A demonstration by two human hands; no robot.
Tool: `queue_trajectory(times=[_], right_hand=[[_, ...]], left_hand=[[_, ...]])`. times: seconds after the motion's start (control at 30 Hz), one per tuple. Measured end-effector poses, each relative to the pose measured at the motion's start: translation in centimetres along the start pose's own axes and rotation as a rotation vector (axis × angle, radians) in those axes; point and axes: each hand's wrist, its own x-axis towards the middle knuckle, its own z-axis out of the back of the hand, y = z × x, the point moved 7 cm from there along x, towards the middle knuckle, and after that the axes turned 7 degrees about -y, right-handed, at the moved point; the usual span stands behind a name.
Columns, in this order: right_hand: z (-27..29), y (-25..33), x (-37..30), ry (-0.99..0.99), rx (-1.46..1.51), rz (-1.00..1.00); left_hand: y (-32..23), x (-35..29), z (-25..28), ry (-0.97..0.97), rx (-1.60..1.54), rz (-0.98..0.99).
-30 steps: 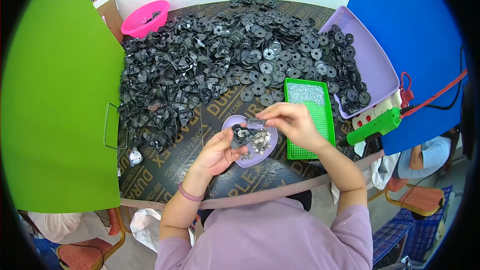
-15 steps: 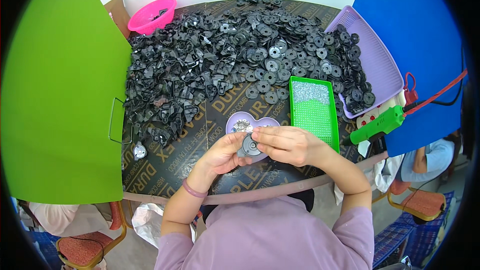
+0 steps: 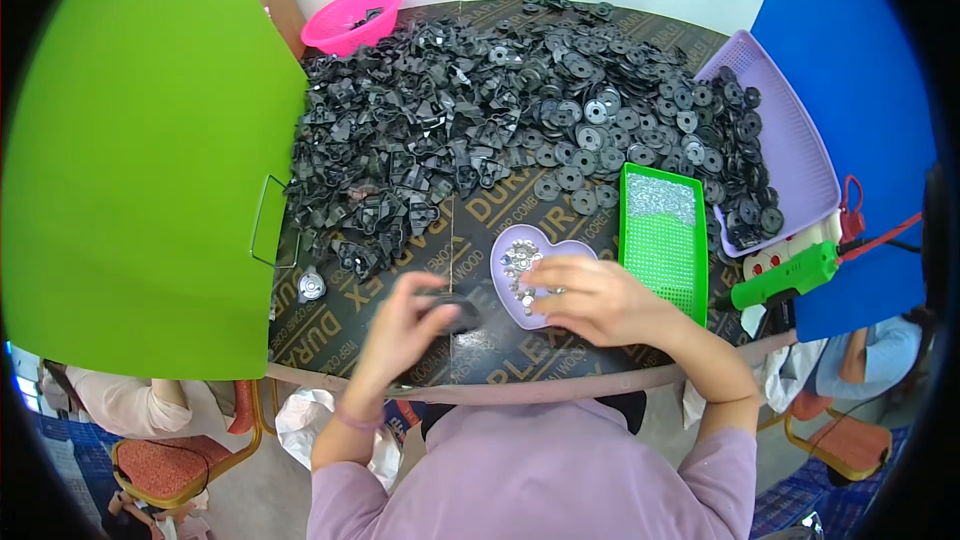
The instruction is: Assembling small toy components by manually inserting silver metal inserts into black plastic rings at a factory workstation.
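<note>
My left hand (image 3: pixel 402 328), smeared by motion, holds a dark round plastic part (image 3: pixel 460 314) low over the table, left of a lilac heart-shaped tray (image 3: pixel 508 302). Inside that tray lie small shiny metal pieces (image 3: pixel 522 258). My right hand (image 3: pixel 598 300) reaches over the tray's right side, fingers bent down among the pieces, with thumb and fingers apart. Whether a piece touches the fingertips is hidden. A single part with a silvery face (image 3: pixel 311 286) lies at the table's left, near a wire handle (image 3: pixel 262 225).
Heaped black angular parts (image 3: pixel 400 120) and black discs (image 3: pixel 590 130) cover the back. Right of my hand stands a green tray (image 3: pixel 663 258) with small silvery pieces. Beyond are a purple basket (image 3: pixel 790 135) and a green glue gun (image 3: pixel 790 275). A pink bowl (image 3: pixel 350 35) sits back left.
My hands were together on the round part. Now they are apart: the left has moved left and down with the part, the right is over the heart-shaped tray. The whole view has shifted.
</note>
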Motion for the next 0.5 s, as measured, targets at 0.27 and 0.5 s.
queue_trajectory(times=[0.27,0.5], right_hand=[[-0.9,-2.8,0.0,-0.035,-0.028,-0.219],[-2.1,-2.4,1.2,0.016,-0.041,-0.190]], left_hand=[[8.1,-7.0,16.9,-0.622,0.534,0.106],[5.9,-5.5,18.9,-0.991,1.017,-0.087]])
